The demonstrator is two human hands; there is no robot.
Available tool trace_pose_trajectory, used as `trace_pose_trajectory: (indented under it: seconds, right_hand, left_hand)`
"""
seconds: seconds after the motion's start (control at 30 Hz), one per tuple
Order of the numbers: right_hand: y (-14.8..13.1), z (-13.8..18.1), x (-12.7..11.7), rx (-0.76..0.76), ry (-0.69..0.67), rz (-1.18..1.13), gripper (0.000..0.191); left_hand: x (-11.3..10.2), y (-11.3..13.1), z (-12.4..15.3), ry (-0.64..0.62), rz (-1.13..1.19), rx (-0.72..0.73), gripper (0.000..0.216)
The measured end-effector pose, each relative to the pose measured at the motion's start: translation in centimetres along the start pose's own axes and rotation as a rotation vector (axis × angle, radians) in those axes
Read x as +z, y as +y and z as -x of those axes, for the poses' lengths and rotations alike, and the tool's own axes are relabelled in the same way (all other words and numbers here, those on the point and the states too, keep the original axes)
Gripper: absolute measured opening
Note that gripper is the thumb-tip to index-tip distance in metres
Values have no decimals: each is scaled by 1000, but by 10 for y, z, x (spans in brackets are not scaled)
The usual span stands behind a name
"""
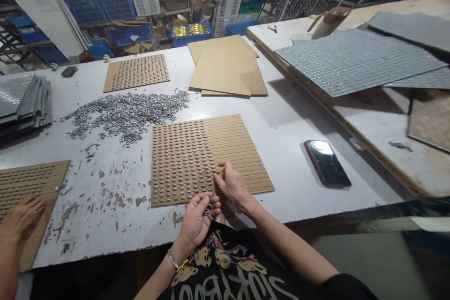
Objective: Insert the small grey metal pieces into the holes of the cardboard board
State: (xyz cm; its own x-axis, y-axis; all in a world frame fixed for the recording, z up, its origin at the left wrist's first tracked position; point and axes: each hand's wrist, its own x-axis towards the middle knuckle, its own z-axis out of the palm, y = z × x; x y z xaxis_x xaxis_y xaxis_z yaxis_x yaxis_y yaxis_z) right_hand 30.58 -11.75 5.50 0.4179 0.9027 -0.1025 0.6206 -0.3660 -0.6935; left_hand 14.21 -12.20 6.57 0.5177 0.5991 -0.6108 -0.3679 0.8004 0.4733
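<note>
A grooved cardboard sheet (239, 150) lies in front of me, its left part set with rows of small spindle-shaped metal pieces (179, 159). My left hand (199, 218) is at the sheet's near edge, palm up, with curled fingers around a few of these grey pieces. Above the sheet, where the filled rows meet the bare grooves, my right hand (232, 183) has thumb and forefinger pinched together at a groove. What sits between those fingertips is mostly hidden and too small to make out. A large loose heap of the same metal pieces (130, 112) is spread beyond the sheet's left corner.
Another person's hand (24, 215) rests on a similar sheet (58, 173) at left. Farther back lie a partly filled sheet (140, 72) and stacked cardboard (228, 68). A phone (326, 163) is at right, near a second table with silvery sheets (355, 58). Grey stacks (24, 103) stand left.
</note>
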Motion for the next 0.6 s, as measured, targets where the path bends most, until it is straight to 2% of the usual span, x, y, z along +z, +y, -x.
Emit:
trace_pose_trajectory:
  seconds: [0.07,0.2,0.4,0.6]
  right_hand:
    - [-4,16,-10,-158,8,-75,19]
    - [-7,45,-27,-489,-145,-7,20]
    - [6,51,-25,-558,-104,187,23]
    - [11,47,-26,-615,-218,134,22]
  left_hand:
    - [2,2,2,-3,26,7,29]
    - [8,2,4,24,13,19,23]
    - [14,-3,5,-32,-97,-44,22]
    - [8,-6,5,-28,-186,-90,23]
